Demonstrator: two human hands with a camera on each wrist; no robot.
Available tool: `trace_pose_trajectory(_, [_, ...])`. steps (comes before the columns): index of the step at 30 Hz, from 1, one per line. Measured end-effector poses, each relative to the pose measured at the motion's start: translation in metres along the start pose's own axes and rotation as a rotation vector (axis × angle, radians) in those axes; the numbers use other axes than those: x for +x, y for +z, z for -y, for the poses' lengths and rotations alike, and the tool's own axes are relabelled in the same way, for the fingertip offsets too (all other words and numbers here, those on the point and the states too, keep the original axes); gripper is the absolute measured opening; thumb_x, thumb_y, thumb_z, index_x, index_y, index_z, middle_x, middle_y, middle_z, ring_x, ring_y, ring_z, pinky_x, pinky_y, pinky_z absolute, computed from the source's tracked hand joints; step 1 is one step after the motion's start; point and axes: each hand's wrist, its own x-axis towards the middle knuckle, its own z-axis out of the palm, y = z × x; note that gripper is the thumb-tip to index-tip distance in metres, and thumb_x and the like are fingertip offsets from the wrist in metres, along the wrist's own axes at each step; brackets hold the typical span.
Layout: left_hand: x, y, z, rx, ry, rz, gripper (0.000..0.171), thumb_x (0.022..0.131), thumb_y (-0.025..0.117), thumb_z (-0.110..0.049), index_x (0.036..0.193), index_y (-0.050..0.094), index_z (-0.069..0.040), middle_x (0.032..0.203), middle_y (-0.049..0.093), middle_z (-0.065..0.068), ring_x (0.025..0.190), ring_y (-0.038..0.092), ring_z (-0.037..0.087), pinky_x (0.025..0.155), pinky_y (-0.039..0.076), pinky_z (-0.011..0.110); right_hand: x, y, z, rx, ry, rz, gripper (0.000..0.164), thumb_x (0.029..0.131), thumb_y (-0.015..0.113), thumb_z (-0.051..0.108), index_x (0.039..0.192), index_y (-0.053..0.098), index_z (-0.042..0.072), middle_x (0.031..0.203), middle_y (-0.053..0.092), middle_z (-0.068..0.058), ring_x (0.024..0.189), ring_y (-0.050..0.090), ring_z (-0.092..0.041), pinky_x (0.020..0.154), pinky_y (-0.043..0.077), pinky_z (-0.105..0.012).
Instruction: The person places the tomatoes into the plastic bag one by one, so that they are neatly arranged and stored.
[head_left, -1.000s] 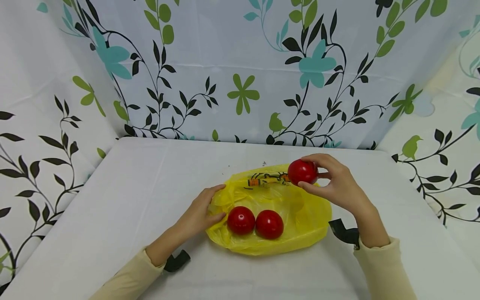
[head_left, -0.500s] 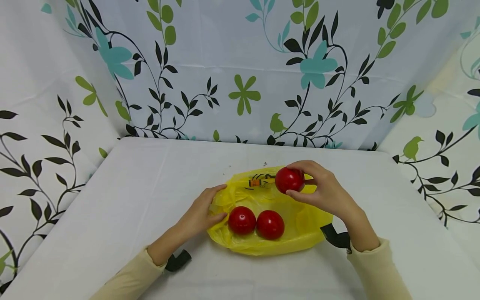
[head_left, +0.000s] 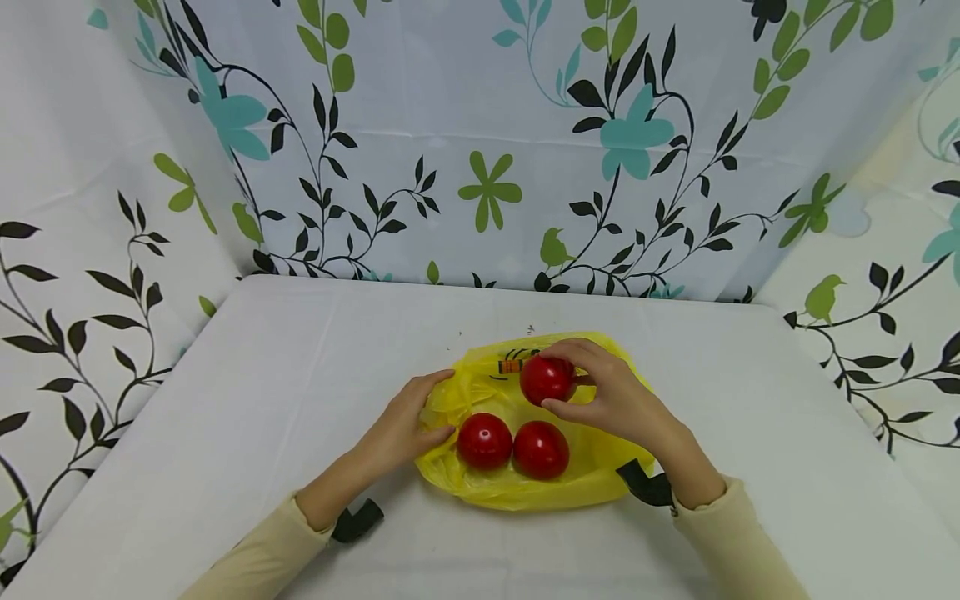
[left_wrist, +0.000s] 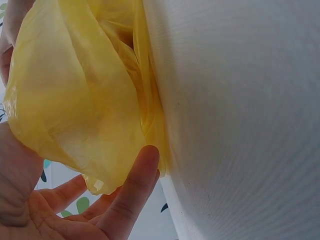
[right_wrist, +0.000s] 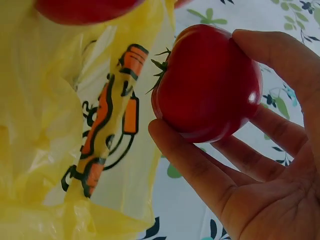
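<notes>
A yellow plastic bag (head_left: 600, 467) with an orange-and-black print lies on the table. Two red tomatoes (head_left: 485, 442) rest side by side on its front left part. My right hand (head_left: 618, 400) grips a third tomato (right_wrist: 210, 82) between thumb and fingers, over the bag's back part; its green stem end shows in the right wrist view. At the bag's left edge is my left hand (head_left: 401, 421), thumb and fingers spread apart with the fingertips at the plastic. In the left wrist view, the bulging bag side (left_wrist: 75, 100) hides the tomatoes.
The white table (head_left: 247, 400) extends on both sides of the bag. Behind it and at the sides hangs a cloth (head_left: 420, 100) printed with leaves and flowers. A black strap piece (head_left: 647, 483) sticks out at each wrist.
My right hand has carried its tomato leftward and slightly toward me over the bag, nearer the two tomatoes. The left hand has stayed at the bag's left edge.
</notes>
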Motion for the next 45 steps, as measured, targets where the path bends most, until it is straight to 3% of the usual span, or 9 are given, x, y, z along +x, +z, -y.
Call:
trace_pose_trajectory(8, [0.0, -0.001, 0.002, -0.002, 0.0, -0.002, 0.07, 0.085, 0.073, -0.008, 0.146, 0.039, -0.004, 0.141, 0.045, 0.02, 0.13, 0.044, 0.037, 0.107, 0.038, 0.053, 0.002, 0.014, 0.002, -0.054, 0.03, 0.025, 0.054, 0.079, 0.082, 0.013, 0.128, 0.06, 0.01, 0.129, 0.056, -0.01, 0.111, 0.058, -0.024, 0.085, 0.056, -0.032])
trace_pose_trajectory(17, [-0.001, 0.0, 0.001, -0.003, 0.003, -0.001, 0.07, 0.085, 0.073, -0.007, 0.146, 0.039, -0.004, 0.141, 0.046, 0.021, 0.13, 0.044, 0.037, 0.107, 0.038, 0.054, 0.004, 0.029, 0.0, -0.118, 0.067, 0.053, 0.054, 0.08, 0.081, 0.018, 0.129, 0.06, 0.011, 0.133, 0.055, -0.012, 0.116, 0.057, -0.029, 0.086, 0.056, -0.04])
trace_pose_trajectory(30, [0.0, -0.002, 0.001, -0.011, -0.007, 0.008, 0.07, 0.085, 0.073, -0.008, 0.146, 0.038, -0.004, 0.14, 0.046, 0.02, 0.13, 0.045, 0.037, 0.106, 0.039, 0.053, 0.008, 0.046, -0.005, -0.134, 0.122, 0.03, 0.052, 0.083, 0.079, 0.019, 0.13, 0.059, 0.01, 0.135, 0.052, -0.016, 0.117, 0.055, -0.034, 0.089, 0.054, -0.047])
trace_pose_trajectory(45, [-0.001, -0.002, 0.002, -0.029, -0.025, 0.006, 0.072, 0.084, 0.074, -0.008, 0.147, 0.038, -0.006, 0.142, 0.045, 0.019, 0.131, 0.044, 0.035, 0.107, 0.039, 0.052, 0.009, 0.053, -0.009, -0.113, 0.187, 0.047, 0.047, 0.086, 0.076, 0.022, 0.127, 0.059, 0.009, 0.132, 0.053, -0.012, 0.112, 0.057, -0.031, 0.089, 0.054, -0.046])
